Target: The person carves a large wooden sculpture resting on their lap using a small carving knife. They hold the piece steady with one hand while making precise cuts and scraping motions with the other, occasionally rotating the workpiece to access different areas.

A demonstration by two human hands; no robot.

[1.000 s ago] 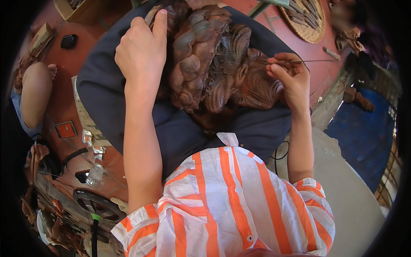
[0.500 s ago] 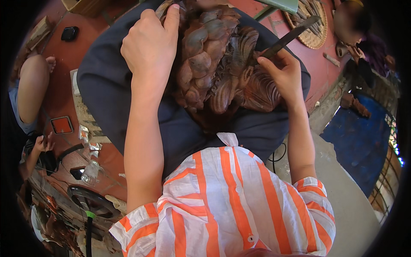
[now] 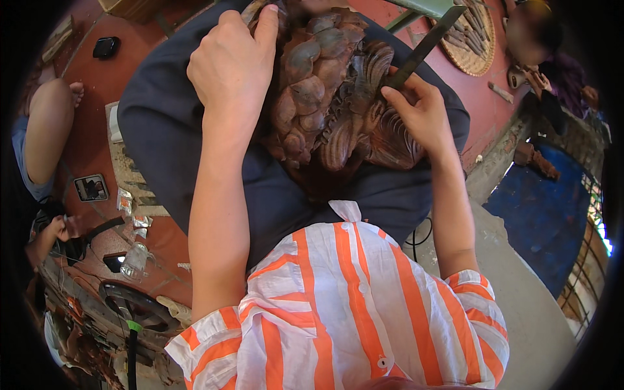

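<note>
Raised since earlier: flat metal tool [image 3: 426, 45], pinched in right hand [image 3: 419, 114], pointing 1 o'clock; left hand [image 3: 234, 71] gripping wood carving [image 3: 325, 97]

Your shirt [image 3: 338, 305] is white with orange stripes. The carving [image 3: 331, 97] is reddish-brown wood with scale patterns, lying on dark navy cloth [image 3: 162, 117]. The floor [image 3: 91, 84] is red, the tarp [image 3: 546, 221] blue.
</note>
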